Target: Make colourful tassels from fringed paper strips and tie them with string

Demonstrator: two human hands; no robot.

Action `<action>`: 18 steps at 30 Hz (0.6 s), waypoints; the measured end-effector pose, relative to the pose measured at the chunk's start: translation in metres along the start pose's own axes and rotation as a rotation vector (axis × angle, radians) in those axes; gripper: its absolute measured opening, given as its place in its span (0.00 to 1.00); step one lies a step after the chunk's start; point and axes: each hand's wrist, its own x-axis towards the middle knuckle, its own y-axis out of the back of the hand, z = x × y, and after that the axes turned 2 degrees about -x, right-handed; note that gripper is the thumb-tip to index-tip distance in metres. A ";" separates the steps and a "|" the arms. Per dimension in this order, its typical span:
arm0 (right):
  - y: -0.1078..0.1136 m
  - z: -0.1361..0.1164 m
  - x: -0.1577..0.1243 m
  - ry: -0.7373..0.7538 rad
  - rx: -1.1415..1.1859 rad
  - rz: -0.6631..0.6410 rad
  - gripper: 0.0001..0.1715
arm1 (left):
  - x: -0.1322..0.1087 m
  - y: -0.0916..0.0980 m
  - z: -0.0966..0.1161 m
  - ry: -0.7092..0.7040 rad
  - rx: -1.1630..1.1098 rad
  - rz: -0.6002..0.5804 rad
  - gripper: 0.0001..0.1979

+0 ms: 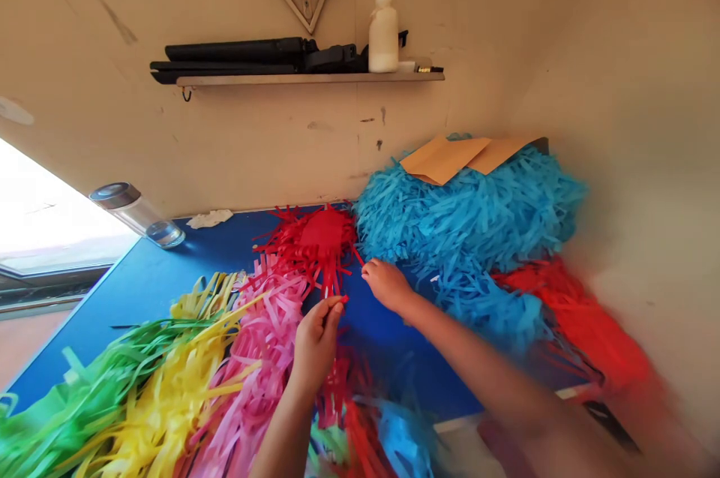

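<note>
a red strip [358, 257] is pinched in the right hand [388, 284]; a red piece [345, 299] is gripped by the left hand [318, 332]. the red fringed paper [326, 229] is found on the tabletop [140, 279], beside the blue fringe [466, 211].

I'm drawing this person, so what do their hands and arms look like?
On the bare left hand and bare right hand I see no gloves, rings or watches. The left forearm and right forearm are bare too, narrowing toward the wrists. Lower down, blur may hide a sleeve.
</note>
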 end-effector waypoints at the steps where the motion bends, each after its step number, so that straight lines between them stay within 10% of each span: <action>1: 0.003 -0.003 -0.011 0.009 0.051 0.015 0.12 | -0.002 -0.002 0.001 0.004 -0.018 -0.005 0.16; 8: 0.013 -0.022 -0.083 0.024 1.098 0.187 0.14 | -0.011 -0.010 0.013 -0.115 0.112 -0.149 0.11; 18: 0.013 -0.026 -0.108 -0.167 1.359 0.233 0.15 | -0.022 -0.017 0.025 -0.278 0.217 -0.106 0.09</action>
